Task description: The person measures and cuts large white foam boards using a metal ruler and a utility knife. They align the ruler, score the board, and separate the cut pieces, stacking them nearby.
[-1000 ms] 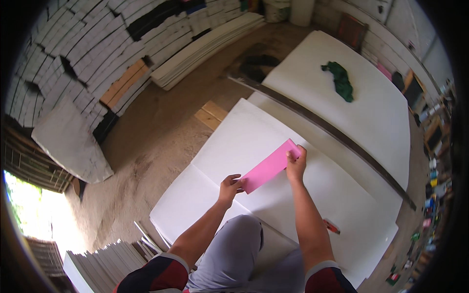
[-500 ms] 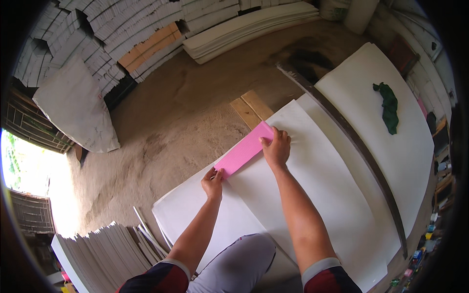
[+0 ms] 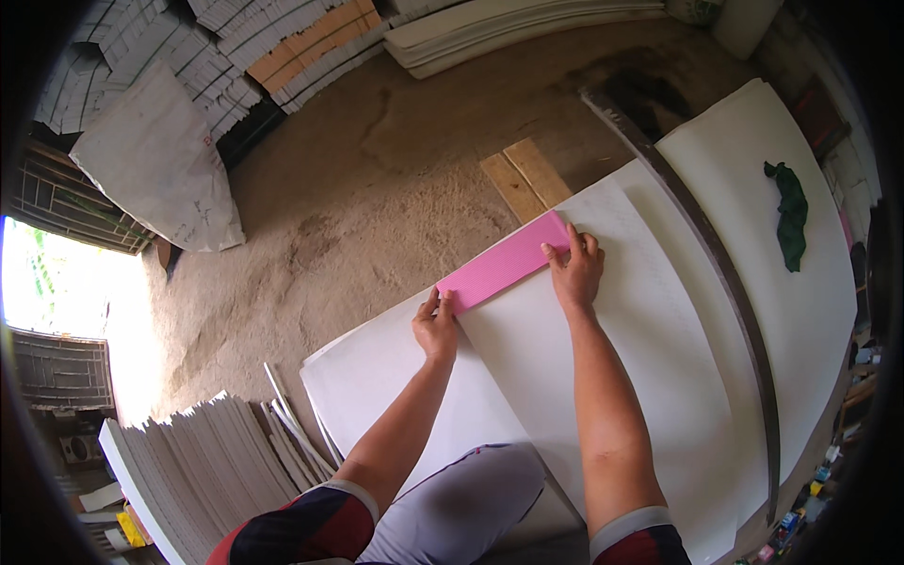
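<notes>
Pink strip (image 3: 505, 263), long and flat, lies along the far edge of the white sheets (image 3: 621, 377), near the wooden boards (image 3: 524, 181). I've got it pinched at both ends: left hand (image 3: 435, 326) on the near-left corner, right hand (image 3: 577, 271) on the far-right one, thumbs on top. Spread grip likely keeps it straight and level; can't tell if it's fully touching. Dark bar (image 3: 708, 226) lies across the sheets, maybe as a weight. Green cloth (image 3: 791, 218) sits well apart, to the right.
</notes>
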The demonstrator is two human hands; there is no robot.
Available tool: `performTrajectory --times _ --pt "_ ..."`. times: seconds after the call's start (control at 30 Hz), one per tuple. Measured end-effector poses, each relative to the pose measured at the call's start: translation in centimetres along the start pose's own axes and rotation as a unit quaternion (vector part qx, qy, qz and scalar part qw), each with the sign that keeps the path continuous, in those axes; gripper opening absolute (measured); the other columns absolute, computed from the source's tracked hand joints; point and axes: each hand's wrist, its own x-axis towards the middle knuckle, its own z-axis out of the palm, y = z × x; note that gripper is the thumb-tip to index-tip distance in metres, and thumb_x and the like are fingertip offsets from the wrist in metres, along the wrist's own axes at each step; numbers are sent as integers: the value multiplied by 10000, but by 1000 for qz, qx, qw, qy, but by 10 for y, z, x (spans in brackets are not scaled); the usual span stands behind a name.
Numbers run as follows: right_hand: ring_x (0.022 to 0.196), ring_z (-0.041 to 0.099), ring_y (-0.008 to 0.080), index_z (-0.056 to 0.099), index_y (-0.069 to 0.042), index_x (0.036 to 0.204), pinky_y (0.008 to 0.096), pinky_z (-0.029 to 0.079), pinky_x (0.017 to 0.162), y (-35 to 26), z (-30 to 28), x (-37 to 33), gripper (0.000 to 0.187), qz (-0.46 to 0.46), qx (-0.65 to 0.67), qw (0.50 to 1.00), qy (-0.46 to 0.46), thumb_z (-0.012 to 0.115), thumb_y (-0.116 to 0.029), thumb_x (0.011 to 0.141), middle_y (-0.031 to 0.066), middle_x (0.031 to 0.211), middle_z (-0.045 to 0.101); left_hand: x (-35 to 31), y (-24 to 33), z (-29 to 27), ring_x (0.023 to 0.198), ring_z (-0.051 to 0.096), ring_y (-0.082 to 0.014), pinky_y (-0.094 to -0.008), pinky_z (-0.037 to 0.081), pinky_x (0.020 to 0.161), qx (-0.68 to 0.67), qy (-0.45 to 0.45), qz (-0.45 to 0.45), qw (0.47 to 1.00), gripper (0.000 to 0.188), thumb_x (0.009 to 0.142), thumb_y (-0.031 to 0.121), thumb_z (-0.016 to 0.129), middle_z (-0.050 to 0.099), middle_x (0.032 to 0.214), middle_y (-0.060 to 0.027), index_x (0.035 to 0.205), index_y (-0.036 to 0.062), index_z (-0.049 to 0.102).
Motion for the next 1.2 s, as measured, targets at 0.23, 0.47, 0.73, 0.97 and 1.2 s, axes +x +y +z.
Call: performTrajectory --times 0.23,0.47,0.73,0.97,1.2 --pt "1132 607 345 671 -184 1410 484 540 965 -7 1 3 614 12 6 1000 -12 785 -541 923 124 1335 610 5 5 -3 680 590 -74 -277 498 609 -75 -11 3 997 491 970 334 837 705 872 -2 1306 -15 758" --pt "1076 602 322 716 -162 1374 465 542 942 -10 -7 3 588 31 16 999 -15 839 -477 894 91 1259 631 7 75 37 1244 599 -347 -507 457 1091 304 3 374 876 507 891 287 823 662 1352 -130 1369 173 699" --pt "1104 618 351 707 -187 1387 486 535 974 -4 1 7 490 34 18 999 -12 807 -327 928 98 1291 630 17 131 144 1286 671 -380 -510 547 1067 421 -266 226 837 572 965 429 706 685 1414 -153 1521 346 598" --pt "1297 564 341 581 -70 1474 491 470 1073 26 -55 -76 607 45 -75 996 13 771 -327 958 110 1439 586 68 90 168 1269 689 -354 -460 538 1064 351 -318 267 839 565 947 292 667 715 1387 -162 1510 312 625" --pt "1302 526 305 593 -72 1498 477 412 1074 73 -136 -195 631 275 -212 934 88 677 -472 1018 82 1480 567 259 53 186 1184 701 -288 -412 539 1025 160 -405 352 828 506 918 92 567 742 1290 -208 1405 -2 666"
